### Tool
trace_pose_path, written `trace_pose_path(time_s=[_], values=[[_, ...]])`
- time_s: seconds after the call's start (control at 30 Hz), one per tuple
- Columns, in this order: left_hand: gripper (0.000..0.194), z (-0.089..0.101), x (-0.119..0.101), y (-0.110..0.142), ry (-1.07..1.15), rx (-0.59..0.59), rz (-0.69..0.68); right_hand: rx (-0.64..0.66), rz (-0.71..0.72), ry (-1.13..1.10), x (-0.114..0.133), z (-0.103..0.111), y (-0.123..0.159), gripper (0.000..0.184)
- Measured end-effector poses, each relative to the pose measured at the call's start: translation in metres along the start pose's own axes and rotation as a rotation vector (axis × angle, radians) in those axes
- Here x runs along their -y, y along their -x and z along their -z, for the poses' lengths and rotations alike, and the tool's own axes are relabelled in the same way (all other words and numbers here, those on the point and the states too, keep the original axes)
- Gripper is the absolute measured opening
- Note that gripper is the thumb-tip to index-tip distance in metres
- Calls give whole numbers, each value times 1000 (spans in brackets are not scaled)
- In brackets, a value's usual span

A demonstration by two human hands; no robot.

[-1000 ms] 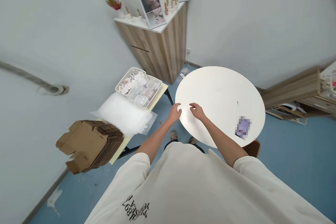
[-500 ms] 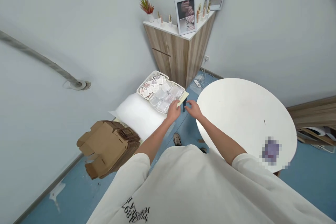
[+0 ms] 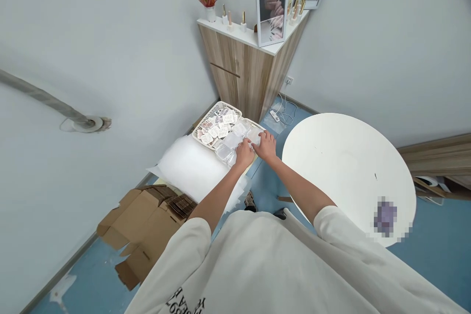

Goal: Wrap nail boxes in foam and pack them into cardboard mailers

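My left hand (image 3: 245,153) reaches over the near edge of a white basket of clear plastic boxes (image 3: 230,141), its fingers bent and slightly apart, touching or just above them. On the basket's right side, my right hand (image 3: 265,145) has spread fingers resting over another clear box (image 3: 253,134). No box is visibly lifted, and the fingertips are partly hidden among the plastic. Beside these boxes, a second white basket (image 3: 195,132) holds many small printed cards (image 3: 221,126).
A stack of white foam sheets (image 3: 189,164) and folded brown cardboard boxes (image 3: 147,221) lie left of the baskets. To the right stands a round white table (image 3: 342,157) with a blurred purple item (image 3: 385,217). Behind is a wooden cabinet (image 3: 243,68) bearing frames, bottles and a plant.
My view has swung left from the round table. Both hands have gone from above the table's edge to the basket of clear boxes, the right one now spread over it.
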State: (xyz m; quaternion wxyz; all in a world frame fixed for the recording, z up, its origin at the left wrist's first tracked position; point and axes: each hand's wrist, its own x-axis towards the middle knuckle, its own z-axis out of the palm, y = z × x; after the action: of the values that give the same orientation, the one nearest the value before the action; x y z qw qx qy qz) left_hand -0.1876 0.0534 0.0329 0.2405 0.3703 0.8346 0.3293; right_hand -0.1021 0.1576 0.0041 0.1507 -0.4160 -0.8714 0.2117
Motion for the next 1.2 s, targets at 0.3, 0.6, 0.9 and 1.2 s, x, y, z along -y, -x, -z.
trace_pose_path(time_s=[0.3, 0.6, 0.9, 1.2], values=[[26, -3, 0, -9, 8, 57, 78, 69, -6, 67, 4, -6, -7, 41], [30, 1, -2, -11, 33, 94, 170, 144, 45, 211, 9, 1, -8, 40], [24, -2, -6, -11, 239, 38, 185, 95, 62, 43, 8, 1, -3, 27], [38, -5, 9, -11, 276, 68, 167, -13, -249, -422, -6, -1, -20, 14]])
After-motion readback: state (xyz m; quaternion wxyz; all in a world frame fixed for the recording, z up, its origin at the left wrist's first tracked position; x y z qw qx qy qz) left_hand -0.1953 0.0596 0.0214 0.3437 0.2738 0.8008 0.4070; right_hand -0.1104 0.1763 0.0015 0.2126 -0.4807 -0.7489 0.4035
